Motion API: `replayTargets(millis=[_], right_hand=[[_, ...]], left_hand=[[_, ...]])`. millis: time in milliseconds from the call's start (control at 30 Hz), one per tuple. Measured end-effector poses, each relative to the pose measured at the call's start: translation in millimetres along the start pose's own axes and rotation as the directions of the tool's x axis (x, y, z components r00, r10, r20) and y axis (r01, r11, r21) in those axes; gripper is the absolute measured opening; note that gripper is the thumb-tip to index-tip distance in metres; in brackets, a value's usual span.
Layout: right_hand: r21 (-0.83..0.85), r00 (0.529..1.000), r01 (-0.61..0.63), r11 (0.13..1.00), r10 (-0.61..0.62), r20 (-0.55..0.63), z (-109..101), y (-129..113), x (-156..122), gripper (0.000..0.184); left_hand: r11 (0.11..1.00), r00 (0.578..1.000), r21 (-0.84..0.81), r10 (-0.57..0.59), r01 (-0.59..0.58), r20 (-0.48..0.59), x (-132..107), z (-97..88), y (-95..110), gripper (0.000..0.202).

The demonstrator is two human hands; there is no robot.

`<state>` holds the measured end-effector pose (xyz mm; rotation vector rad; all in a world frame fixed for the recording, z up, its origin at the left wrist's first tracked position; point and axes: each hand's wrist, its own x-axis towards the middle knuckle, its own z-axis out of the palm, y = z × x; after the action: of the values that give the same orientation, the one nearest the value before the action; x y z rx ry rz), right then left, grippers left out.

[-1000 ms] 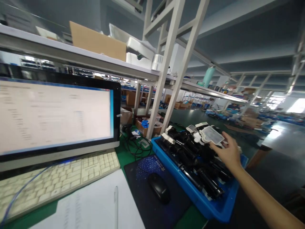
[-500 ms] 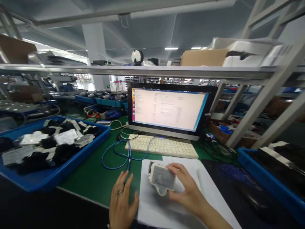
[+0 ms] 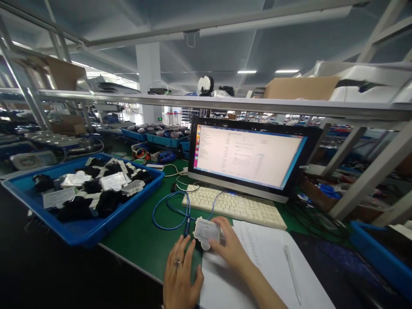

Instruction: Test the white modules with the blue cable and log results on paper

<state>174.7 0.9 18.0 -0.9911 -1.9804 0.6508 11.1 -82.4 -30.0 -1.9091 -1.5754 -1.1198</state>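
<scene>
**Both hands at a small white device by the cable end**

Between the two hands, at the near edge of the green mat, sits a small white device [image 3: 207, 231]; the right hand [image 3: 229, 246] grips it from its right side, fingers curled over the top; the left hand [image 3: 180, 274] lies open just below and left of it, fingertips close to the device, a ring on one finger; the plug of a blue cable [image 3: 170, 210] lies just beside the left fingertips; beyond the hands stand a keyboard [image 3: 236, 206] and a lit monitor [image 3: 247, 156]; under the right wrist lies a sheet of paper [image 3: 257, 266] with a pen [image 3: 292, 268]; far left of the left hand, a blue tray [image 3: 80, 227] holds black and white parts.
</scene>
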Motion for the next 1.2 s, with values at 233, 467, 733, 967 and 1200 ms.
replayTargets(millis=[233, 467, 733, 967, 1200], right_hand=[[0.020, 0.986, -0.090, 0.996, 0.091, -0.138, 19, 0, 5, 0.021], [0.044, 0.985, -0.087, 0.995, 0.093, -0.145, 19, 5, 3, 0.022], [0.050, 0.986, -0.078, 0.996, 0.085, -0.146, 19, 4, 3, 0.022], [0.063, 0.986, -0.080, 0.995, 0.088, -0.143, 18, 1, 3, 0.022], [0.064, 0.986, -0.066, 0.996, 0.075, -0.151, 18, 1, 2, 0.021]], left_hand=[[0.998, 0.999, 0.061, 0.035, -0.034, -0.014, -2, 2.0, -2, 0.046], [0.994, 0.998, 0.092, 0.067, -0.066, -0.011, -4, 3.9, -4, 0.047], [0.988, 0.993, 0.108, 0.101, -0.108, 0.063, 0, -2.9, -2, 0.047], [0.993, 0.993, 0.065, 0.092, -0.096, 0.067, 2, -4.6, -1, 0.047], [0.995, 0.994, 0.053, 0.076, -0.081, 0.081, 1, -3.4, -2, 0.047]])
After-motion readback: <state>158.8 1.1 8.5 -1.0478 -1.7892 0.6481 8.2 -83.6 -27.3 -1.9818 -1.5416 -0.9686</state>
